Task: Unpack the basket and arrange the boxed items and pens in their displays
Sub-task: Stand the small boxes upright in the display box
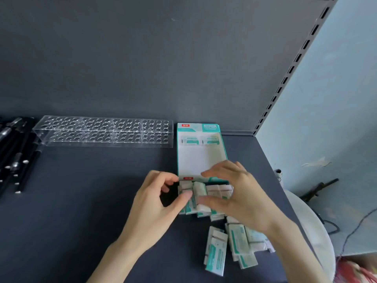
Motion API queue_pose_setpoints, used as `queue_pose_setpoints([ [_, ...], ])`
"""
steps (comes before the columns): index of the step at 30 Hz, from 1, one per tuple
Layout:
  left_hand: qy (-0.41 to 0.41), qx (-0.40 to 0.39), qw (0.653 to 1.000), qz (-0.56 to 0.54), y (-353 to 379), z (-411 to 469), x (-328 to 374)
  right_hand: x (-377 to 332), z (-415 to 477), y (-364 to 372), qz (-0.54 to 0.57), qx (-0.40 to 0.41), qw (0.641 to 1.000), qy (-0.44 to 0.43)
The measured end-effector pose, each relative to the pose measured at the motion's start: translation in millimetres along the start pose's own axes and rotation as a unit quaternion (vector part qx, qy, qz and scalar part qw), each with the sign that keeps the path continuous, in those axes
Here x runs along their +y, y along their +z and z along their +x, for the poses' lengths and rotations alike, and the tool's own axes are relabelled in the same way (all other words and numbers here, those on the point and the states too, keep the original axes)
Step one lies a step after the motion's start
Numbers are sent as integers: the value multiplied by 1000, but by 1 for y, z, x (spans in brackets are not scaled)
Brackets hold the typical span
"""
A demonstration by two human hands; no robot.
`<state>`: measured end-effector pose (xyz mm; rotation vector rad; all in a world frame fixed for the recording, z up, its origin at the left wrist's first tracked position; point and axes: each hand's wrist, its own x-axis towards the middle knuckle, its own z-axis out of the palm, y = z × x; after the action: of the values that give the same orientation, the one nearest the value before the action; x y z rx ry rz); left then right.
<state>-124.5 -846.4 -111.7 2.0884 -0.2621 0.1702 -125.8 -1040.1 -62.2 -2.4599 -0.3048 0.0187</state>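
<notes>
Left hand (pixel 155 201): we find thumb and curled forefinger pinching the end box of the row.
Right hand (pixel 238 193): thumb against the row's near face, fingers arched over it. Blur prevents us confirming closure.
Boxed items (pixel 201 193): between both grips, standing on end, row running left to right.
Display carton (pixel 201 158): just beyond the fingertips, long axis pointing away from us.
Loose boxes (pixel 218 252): under the right wrist, lying flat, mostly lengthwise towards us.
Pen rack (pixel 104 131), pens (pixel 14 152): well left of the left hand.
</notes>
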Motion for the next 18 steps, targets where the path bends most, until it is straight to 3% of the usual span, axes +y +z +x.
queue_pose_setpoints([
  [8, -10, -30, 999, 9, 2, -13, 2, -3, -8, 10, -53, -61, 996, -23],
  [18, -93, -46, 990, -97, -4, -7, 0, -1, -9, 9, 68, -48, 996, 11],
])
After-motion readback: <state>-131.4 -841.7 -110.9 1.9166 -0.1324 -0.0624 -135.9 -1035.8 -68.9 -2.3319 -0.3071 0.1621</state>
